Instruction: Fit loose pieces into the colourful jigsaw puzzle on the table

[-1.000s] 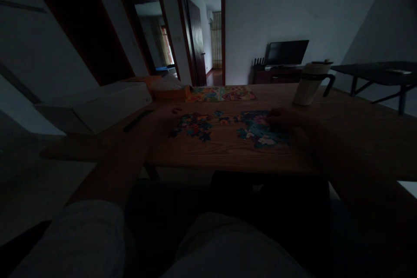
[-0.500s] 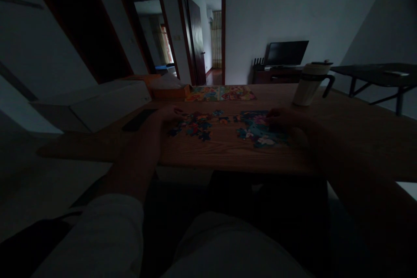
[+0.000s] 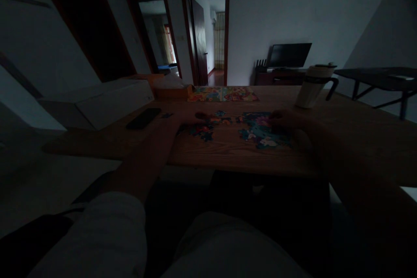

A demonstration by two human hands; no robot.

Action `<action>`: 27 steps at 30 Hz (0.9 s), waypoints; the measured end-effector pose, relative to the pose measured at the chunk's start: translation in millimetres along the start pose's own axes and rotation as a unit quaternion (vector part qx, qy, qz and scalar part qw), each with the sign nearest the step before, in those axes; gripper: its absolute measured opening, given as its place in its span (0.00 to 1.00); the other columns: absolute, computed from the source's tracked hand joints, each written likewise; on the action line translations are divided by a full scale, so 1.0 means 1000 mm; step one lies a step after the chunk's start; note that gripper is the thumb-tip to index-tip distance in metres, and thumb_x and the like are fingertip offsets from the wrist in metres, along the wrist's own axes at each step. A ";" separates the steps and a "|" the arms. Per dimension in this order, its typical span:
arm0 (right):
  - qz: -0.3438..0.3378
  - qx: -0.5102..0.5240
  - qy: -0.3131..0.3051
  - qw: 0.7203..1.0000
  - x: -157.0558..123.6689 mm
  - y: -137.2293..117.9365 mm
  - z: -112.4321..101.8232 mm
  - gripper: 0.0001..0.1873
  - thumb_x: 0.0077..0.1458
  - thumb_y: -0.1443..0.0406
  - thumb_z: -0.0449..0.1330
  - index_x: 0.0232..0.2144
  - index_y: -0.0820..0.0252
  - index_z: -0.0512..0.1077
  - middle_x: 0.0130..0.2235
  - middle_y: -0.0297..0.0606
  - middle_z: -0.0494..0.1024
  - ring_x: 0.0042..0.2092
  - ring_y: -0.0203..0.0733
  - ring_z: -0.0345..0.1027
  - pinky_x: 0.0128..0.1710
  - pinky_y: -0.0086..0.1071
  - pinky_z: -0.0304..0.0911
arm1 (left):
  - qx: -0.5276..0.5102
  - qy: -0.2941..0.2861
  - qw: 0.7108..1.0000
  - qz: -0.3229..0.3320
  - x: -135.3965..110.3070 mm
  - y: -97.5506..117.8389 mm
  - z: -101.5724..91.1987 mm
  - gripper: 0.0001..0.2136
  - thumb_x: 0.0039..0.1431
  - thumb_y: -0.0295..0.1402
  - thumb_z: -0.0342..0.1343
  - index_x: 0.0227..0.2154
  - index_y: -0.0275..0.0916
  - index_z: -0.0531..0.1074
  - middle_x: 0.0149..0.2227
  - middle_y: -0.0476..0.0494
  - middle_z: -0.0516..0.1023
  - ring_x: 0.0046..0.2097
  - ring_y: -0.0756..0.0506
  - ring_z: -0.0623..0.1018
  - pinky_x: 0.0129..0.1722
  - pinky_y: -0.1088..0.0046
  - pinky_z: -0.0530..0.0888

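The room is dim and both hands are dark. My left hand [image 3: 192,117] is low over a heap of loose jigsaw puzzle pieces [image 3: 206,134], hiding part of them. Its fingertips point right, too dark and smeared to show their grip. At the upper right of a partly joined jigsaw puzzle [image 3: 257,132] rests my right hand [image 3: 282,119]. Its fingers are curled together; whatever they pinch, if anything, is hidden. More pieces [image 3: 224,120] lie between the heap and the joined part. One dark piece [image 3: 167,115] lies apart, left of my left hand.
A black phone [image 3: 143,118] lies on the wooden table [image 3: 208,156] at left, beside a long white box [image 3: 107,102]. Behind are an orange tissue box [image 3: 172,92] and colourful picture sheets [image 3: 224,94]. A lidded cup with a handle [image 3: 311,89] stands at back right.
My left hand has moved right across the loose pieces, uncovering the phone's end and a single piece behind it. My right hand stays at the joined puzzle. The view has shifted slightly.
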State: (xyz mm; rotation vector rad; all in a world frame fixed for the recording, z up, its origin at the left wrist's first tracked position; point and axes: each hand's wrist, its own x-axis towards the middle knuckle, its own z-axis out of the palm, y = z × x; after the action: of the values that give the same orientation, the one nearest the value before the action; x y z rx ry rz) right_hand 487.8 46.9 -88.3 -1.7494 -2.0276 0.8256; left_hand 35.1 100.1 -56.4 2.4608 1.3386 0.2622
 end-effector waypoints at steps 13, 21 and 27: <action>-0.009 -0.037 0.021 0.999 -0.005 -0.006 0.000 0.17 0.54 0.51 0.65 0.38 0.58 0.78 0.38 0.43 0.83 0.39 0.50 0.78 0.38 0.38 0.74 | 0.009 0.035 0.997 -0.066 -0.008 -0.020 -0.009 0.28 0.53 0.47 0.62 0.56 0.42 0.75 0.46 0.43 0.81 0.45 0.41 0.79 0.41 0.71 0.74; -0.011 0.015 0.003 1.000 -0.002 0.001 0.001 0.21 0.51 0.49 0.66 0.41 0.57 0.78 0.37 0.43 0.83 0.38 0.50 0.79 0.37 0.40 0.75 | 0.032 0.044 0.996 -0.064 0.000 -0.022 -0.001 0.30 0.58 0.51 0.58 0.60 0.44 0.70 0.61 0.43 0.74 0.59 0.39 0.74 0.58 0.69 0.69; -0.008 -0.029 0.019 0.999 -0.005 -0.006 0.000 0.22 0.53 0.49 0.65 0.42 0.59 0.78 0.37 0.43 0.83 0.37 0.49 0.78 0.36 0.38 0.74 | 0.040 0.058 0.993 -0.098 0.004 -0.020 0.002 0.32 0.58 0.53 0.59 0.61 0.42 0.69 0.60 0.40 0.74 0.57 0.38 0.75 0.57 0.67 0.71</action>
State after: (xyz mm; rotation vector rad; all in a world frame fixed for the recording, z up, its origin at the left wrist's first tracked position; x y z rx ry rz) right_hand 483.5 41.2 -83.9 -1.7649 -2.0576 0.7304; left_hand 22.1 113.0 -65.8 2.3857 1.6580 0.3135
